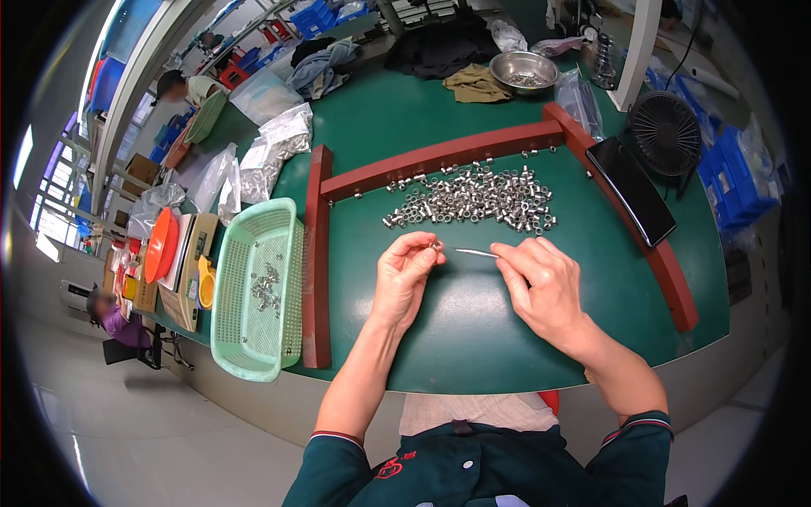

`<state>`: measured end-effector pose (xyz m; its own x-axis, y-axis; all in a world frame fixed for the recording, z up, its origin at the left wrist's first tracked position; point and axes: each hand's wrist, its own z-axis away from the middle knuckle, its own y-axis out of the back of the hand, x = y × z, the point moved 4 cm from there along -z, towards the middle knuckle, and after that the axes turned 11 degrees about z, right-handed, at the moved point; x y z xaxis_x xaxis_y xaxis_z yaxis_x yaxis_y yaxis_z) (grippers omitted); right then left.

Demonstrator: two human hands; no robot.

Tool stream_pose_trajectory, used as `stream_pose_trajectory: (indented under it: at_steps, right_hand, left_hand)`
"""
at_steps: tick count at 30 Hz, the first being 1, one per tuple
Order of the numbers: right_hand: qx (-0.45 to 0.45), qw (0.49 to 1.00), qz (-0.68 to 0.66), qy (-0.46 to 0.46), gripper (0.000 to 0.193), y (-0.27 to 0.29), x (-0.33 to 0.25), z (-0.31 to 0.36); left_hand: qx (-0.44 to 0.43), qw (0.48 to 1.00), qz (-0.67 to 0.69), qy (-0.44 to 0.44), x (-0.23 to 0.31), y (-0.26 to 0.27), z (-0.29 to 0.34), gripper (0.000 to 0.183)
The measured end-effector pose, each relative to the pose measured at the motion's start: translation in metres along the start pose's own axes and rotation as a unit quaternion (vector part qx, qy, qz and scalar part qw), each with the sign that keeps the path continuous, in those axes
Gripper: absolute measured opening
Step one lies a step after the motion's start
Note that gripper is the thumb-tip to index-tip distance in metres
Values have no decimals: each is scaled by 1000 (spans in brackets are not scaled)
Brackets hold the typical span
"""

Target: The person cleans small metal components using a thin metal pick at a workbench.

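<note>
My left hand (403,277) pinches a small metal ring (437,246) between thumb and fingertips. Facing it, my right hand (545,291) grips a slim pointed metal tool (475,252), whose tip points left and ends close to the ring; whether it touches is too small to tell. Just beyond both hands, a loose heap of small silvery metal rings (481,198) is spread over the green tabletop (473,338). A light green plastic basket (241,329) to the left holds a smaller lot of metal pieces (266,287).
A red-brown frame (448,152) bounds the heap on three sides, with a black phone (632,190) on its right bar. A black fan (665,133) and a metal bowl (525,72) stand behind. Plastic bags (269,152) and a scale (187,275) are left. Two people sit farther left.
</note>
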<state>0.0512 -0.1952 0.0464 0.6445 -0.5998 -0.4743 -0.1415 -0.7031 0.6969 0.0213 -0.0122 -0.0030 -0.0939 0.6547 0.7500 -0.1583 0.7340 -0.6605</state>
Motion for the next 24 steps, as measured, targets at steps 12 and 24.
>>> stream_pose_trajectory:
  at_steps: [12,24]
  right_hand:
    - [-7,1000,-17,20,18,-3,-2,2]
    - [44,993,88,67,20,-4,-6,2]
  left_hand:
    - [-10,998,-31,-48,2,0,1,16]
    - [-6,999,-20,-28,0,4,3,14]
